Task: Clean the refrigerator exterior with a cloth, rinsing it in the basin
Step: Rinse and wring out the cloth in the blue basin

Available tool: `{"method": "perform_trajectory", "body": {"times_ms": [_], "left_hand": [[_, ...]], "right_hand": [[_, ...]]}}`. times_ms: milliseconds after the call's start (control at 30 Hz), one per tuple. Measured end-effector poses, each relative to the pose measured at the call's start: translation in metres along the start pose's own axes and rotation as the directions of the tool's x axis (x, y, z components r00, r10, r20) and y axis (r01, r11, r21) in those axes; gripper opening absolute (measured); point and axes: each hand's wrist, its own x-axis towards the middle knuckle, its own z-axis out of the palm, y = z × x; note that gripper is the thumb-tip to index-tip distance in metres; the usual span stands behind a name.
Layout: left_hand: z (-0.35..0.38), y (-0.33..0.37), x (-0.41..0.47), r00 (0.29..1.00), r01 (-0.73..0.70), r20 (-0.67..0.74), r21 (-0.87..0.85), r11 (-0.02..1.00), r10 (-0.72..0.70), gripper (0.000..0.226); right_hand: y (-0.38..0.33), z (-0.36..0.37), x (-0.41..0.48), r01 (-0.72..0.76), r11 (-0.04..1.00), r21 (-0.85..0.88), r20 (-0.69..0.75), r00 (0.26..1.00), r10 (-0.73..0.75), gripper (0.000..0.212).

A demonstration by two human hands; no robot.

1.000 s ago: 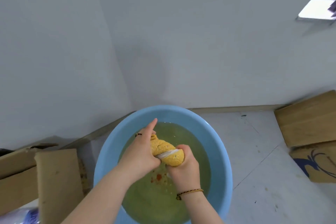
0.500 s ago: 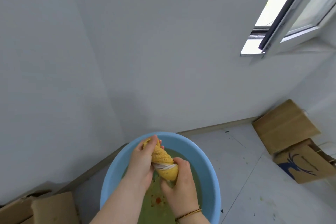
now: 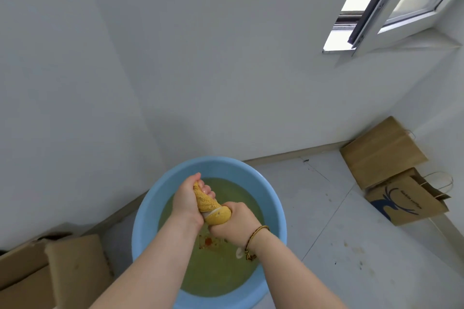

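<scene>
A yellow cloth [image 3: 210, 206] is twisted into a tight roll above a light blue basin [image 3: 150, 198] that holds murky greenish water with reddish specks. My left hand [image 3: 187, 202] grips the roll's far end. My right hand [image 3: 234, 224], with a braided bracelet on the wrist, grips the near end. Both hands are over the water at the basin's middle. The refrigerator is out of view.
The basin stands on a pale tiled floor in a corner of white walls. Cardboard boxes [image 3: 50, 271] lie at the lower left. Brown paper bags [image 3: 391, 170] lean against the wall on the right. An open window [image 3: 391, 2] is at the upper right.
The view has tilted up and then settled, showing the window. The cloth stays twisted between both hands, its roll turned more upright; my right wrist has rotated so the bracelet shows on top.
</scene>
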Motion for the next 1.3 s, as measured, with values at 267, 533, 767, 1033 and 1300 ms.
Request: {"method": "perform_trajectory", "body": {"times_ms": [267,533,767,1033,1300], "left_hand": [[0.006,0.007,0.015,0.998,-0.028,0.057,0.134,0.991,0.021,0.045],[0.014,0.019,0.003,0.897,-0.13,0.441,0.312,0.941,-0.022,0.028],[0.048,0.021,-0.027,0.828,-0.26,0.56,0.396,0.881,-0.007,0.026],[0.114,-0.007,-0.086,0.717,-0.507,0.686,0.393,0.767,0.123,0.026],[0.178,-0.061,-0.146,0.555,-0.593,0.828,0.332,0.733,0.074,0.025]], "right_hand": [[0.004,-0.006,0.013,-0.052,0.987,0.155,0.074,0.996,0.041,0.025],[-0.002,-0.016,0.004,0.056,0.851,0.522,-0.2,0.978,0.057,0.022],[-0.004,-0.066,-0.025,0.144,0.846,0.514,-0.219,0.975,-0.033,0.043],[-0.018,-0.136,-0.087,0.532,0.579,0.618,-0.565,0.813,-0.143,0.019],[0.012,-0.191,-0.186,0.68,0.556,0.478,-0.764,0.634,-0.118,0.017]]}}
